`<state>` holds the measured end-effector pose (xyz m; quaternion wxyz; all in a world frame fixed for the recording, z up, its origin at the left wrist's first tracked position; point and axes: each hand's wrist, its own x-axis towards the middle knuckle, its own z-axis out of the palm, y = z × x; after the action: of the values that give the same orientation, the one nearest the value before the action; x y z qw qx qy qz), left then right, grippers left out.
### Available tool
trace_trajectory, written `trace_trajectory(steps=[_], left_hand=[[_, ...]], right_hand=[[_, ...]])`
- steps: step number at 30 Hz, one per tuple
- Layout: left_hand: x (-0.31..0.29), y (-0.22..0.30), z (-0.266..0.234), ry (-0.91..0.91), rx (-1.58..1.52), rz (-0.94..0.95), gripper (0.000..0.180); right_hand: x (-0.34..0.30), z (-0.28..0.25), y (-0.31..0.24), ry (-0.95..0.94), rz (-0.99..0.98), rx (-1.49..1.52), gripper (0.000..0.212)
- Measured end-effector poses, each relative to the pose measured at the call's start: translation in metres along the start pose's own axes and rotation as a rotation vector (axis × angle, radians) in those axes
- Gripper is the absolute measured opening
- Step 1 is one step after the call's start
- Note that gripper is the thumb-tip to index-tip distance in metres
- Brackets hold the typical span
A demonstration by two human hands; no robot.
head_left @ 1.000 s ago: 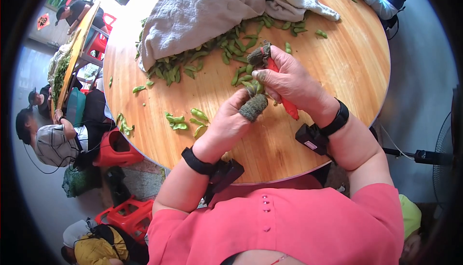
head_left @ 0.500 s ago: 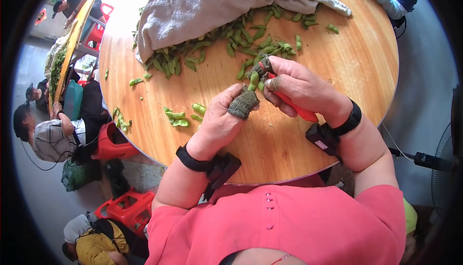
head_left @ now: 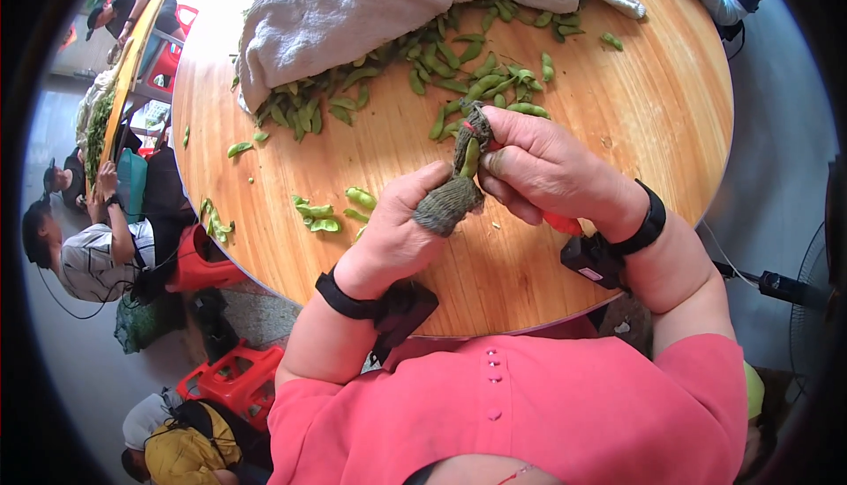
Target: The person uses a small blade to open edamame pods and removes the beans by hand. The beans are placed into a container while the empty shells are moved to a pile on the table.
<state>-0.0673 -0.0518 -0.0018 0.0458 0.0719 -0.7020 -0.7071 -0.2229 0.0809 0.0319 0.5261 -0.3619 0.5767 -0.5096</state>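
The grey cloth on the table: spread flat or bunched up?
Bunched up: the cloth lies in rumpled folds over the pods.

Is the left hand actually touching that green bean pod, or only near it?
Touching. The head view shows the left hand, its thumb in a knitted cover, pressed against the bean pod, with no gap between them.

You are working with two hands, the left hand [head_left: 394, 236] and the right hand [head_left: 543, 170], and you are pinching one green pod [head_left: 470, 157] between them. One round wooden table [head_left: 635, 115] is lying under them, one grey cloth [head_left: 353, 4] is covering a heap of pods [head_left: 450, 66] too many to count, and two black wristbands [head_left: 346, 300] are sitting on your wrists.
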Motion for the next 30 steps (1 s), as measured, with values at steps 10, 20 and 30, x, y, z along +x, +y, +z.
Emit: trace_trajectory(steps=[10, 20, 30], left_hand=[[-0.007, 0.006, 0.004, 0.045, -0.420, -0.166, 0.014], [-0.001, -0.002, 0.002, -0.002, 0.003, -0.010, 0.008], [-0.002, 0.009, 0.009, 0.127, -0.548, -0.322, 0.015]], right_hand=[[-0.005, -0.005, -0.005, -0.050, -0.016, 0.315, 0.008], [0.001, 0.007, 0.014, 0.131, -0.653, -0.850, 0.018], [-0.002, 0.006, 0.000, 0.043, -0.182, -0.367, 0.011]])
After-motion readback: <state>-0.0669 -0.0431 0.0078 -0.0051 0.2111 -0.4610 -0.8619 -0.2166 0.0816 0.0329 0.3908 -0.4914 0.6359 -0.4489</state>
